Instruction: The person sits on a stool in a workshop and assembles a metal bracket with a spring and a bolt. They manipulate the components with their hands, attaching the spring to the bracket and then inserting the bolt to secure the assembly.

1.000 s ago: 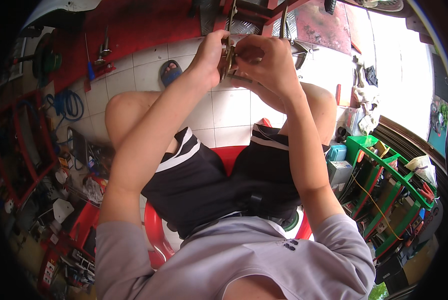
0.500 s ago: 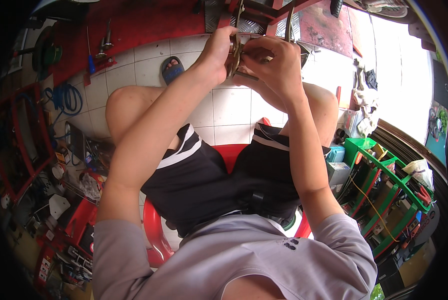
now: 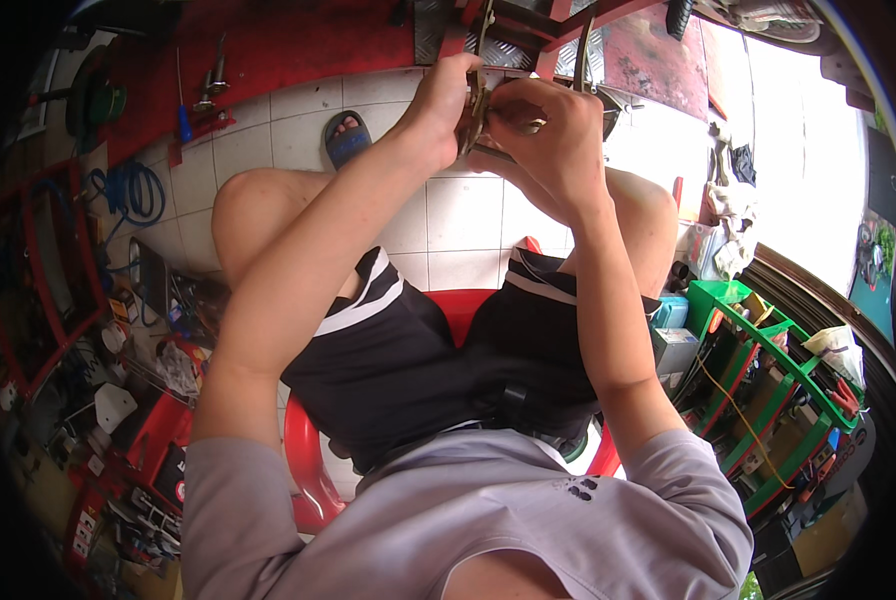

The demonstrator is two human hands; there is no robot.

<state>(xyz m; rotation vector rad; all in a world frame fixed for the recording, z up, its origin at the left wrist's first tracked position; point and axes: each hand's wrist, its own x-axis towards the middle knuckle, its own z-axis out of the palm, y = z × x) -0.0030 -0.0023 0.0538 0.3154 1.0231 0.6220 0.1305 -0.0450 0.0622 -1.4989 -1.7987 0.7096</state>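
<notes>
My left hand [image 3: 440,112] is closed around the left side of a worn, brownish metal part [image 3: 477,108], holding it upright in front of my knees. On the other side, my right hand [image 3: 560,135] has its thumb and fingers pinched together against that part. What sits in this pinch is too small and covered to name. Right behind both hands stands a red metal frame [image 3: 548,62] with curved dark bars. My fingers hide much of the metal part.
A blue-handled screwdriver [image 3: 183,122] lies on the red mat [image 3: 298,45] at the far left. Coiled blue hose [image 3: 133,195] rests on the left. To the right stands a green rack [image 3: 793,370] full of tools. I sit on a red plastic chair [image 3: 308,470].
Both hands stay at the metal part, with only a slight shift of the right hand's fingers. The whole view has moved very little.
</notes>
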